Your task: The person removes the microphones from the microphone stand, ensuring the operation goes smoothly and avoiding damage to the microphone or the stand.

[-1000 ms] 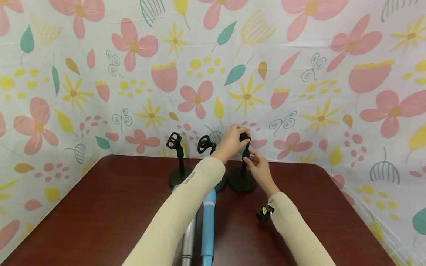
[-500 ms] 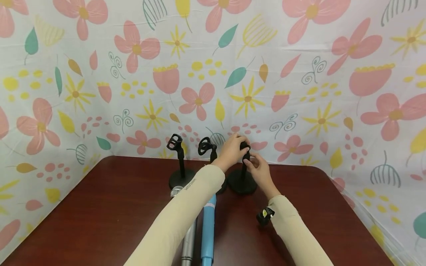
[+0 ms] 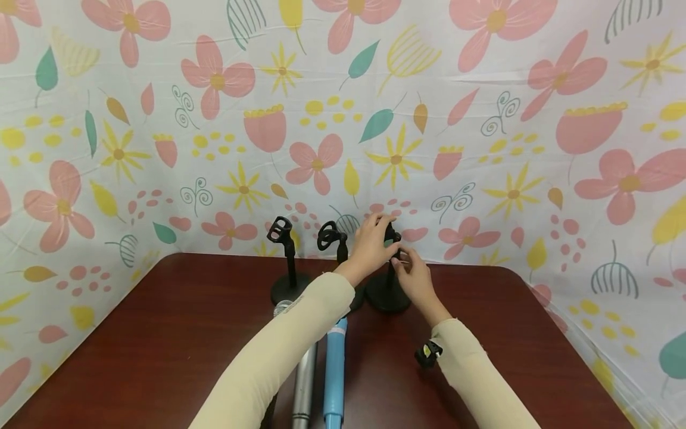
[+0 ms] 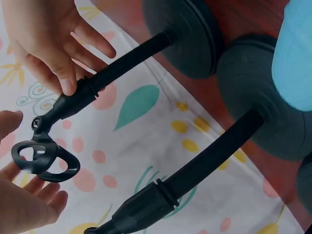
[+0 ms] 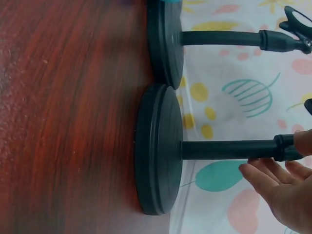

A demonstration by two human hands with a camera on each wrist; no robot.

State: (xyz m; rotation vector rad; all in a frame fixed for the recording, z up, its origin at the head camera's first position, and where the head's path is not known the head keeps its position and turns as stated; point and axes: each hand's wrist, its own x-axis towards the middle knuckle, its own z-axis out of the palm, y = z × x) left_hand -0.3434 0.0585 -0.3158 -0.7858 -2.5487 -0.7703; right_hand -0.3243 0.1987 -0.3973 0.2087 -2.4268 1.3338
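Observation:
Both hands are at the rightmost black microphone stand (image 3: 388, 295), which stands upright on its round base. In the left wrist view, my right hand (image 4: 44, 34) pinches the collar at the top of its pole (image 4: 131, 59) between thumb and fingers. My left hand (image 3: 368, 249) is spread around the stand's ring-shaped clip (image 4: 44, 158); its thumb is apart from the clip, and the other fingertips lie close behind the ring. Whether they touch it I cannot tell. The right wrist view shows my right hand (image 5: 292, 195) under the collar.
Two more microphone stands, a middle one (image 3: 342, 253) and a left one (image 3: 291, 262), stand in a row beside it. A silver microphone (image 3: 303, 387) and a blue microphone (image 3: 334, 369) lie in front. Patterned cloth (image 3: 321, 89) hangs behind the table (image 3: 177, 333).
My left hand has shifted slightly left and its fingers have loosened from around the clip. My right hand stays at the stand's collar.

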